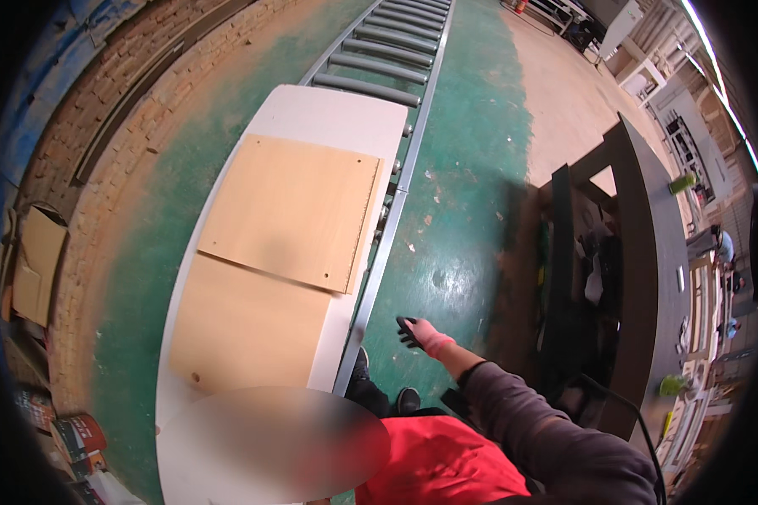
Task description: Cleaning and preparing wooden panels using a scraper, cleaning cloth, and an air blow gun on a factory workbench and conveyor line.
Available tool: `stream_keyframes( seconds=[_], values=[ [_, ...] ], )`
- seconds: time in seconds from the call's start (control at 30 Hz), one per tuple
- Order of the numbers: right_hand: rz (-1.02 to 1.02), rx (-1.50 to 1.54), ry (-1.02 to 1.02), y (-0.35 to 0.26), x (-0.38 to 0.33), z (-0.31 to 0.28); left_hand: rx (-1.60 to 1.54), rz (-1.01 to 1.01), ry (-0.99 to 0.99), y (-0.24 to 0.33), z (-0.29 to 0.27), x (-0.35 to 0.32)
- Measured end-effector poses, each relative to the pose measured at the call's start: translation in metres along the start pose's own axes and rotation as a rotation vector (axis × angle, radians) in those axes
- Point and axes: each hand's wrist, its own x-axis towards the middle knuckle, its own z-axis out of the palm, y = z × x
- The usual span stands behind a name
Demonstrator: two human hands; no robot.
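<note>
My right hand (417, 332), in a pink and black work glove, hangs over the green floor just right of the roller conveyor. Its fingers are loosely bent and slightly apart, with nothing visible in them. Left of it, a long white panel (312, 109) lies on the conveyor. Two light wood-coloured boards rest on that panel: an upper board (290, 210) with small holes near its corners, and a lower board (248, 320) partly under its edge. My left hand does not show; a blurred patch covers the lower part of the panel.
The roller conveyor (387, 55) runs away to the far end. To the right stands a dark workbench (648, 252) with open shelving and green items on top. Stacked boards (135, 135) line the left side, with a cardboard box (38, 261). People work far right.
</note>
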Motion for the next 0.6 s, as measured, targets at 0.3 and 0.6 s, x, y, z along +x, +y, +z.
stream_keyframes(
  seconds=[0.3,0.6],
  values=[
    [-0.106,0.357,0.209,-0.092,0.192,0.081,0.002,0.01,0.126,-0.07,-0.027,0.064],
    [-0.042,0.039,0.153,-0.089,0.151,0.077,-0.209,-0.2,0.222,-0.021,-0.093,0.125]
  ],
)
